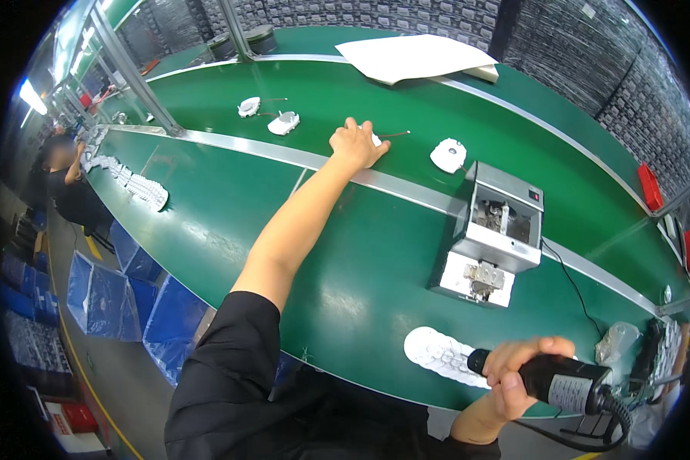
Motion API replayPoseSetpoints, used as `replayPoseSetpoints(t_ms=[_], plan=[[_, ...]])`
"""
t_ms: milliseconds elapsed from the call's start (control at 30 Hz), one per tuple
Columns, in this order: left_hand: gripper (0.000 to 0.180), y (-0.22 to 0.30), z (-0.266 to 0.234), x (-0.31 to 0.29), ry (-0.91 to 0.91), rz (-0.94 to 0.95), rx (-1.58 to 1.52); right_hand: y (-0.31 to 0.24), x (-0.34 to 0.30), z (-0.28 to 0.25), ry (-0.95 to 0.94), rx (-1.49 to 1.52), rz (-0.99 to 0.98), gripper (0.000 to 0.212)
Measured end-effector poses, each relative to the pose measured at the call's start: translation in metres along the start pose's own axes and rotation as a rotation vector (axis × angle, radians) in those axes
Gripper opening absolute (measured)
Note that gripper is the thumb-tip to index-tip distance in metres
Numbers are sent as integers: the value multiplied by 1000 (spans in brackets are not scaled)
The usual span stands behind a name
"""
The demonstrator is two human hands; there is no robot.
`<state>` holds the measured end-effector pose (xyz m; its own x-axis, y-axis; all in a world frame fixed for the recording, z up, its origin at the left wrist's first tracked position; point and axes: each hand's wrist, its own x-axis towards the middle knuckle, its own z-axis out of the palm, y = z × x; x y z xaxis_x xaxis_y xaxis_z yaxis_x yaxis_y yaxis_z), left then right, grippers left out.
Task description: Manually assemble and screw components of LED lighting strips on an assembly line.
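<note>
Lining blue bins (175,322) left of hands (358,146) (523,373) is plastic (100,291).

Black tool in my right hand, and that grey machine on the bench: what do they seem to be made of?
Tool: probably hard plastic, smooth satin black, going by its soft sheen and moulded-looking body; coated metal can't be ruled out.
Machine: the housing looks like sheet metal, satin silver-grey, judging by its flat panels, crisp edges and dull reflections.
</note>
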<state>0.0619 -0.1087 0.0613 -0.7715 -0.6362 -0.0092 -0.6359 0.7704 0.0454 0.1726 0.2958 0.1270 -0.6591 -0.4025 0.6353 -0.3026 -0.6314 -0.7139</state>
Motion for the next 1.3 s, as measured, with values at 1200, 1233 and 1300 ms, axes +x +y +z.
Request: replayPoseSetpoints(t_ms=[1200, 1233, 1300], plan=[[38, 30, 17, -265, -287, 1308, -870, 2, 36, 5, 200, -73, -57, 55], [37, 30, 17, -266, -297, 1281, -846, 5, 42, 4, 202, -55, -81, 54], [36, 29, 22, -267, -280, 1287, -866, 13, 55, 5, 189, -17, -105, 52]])
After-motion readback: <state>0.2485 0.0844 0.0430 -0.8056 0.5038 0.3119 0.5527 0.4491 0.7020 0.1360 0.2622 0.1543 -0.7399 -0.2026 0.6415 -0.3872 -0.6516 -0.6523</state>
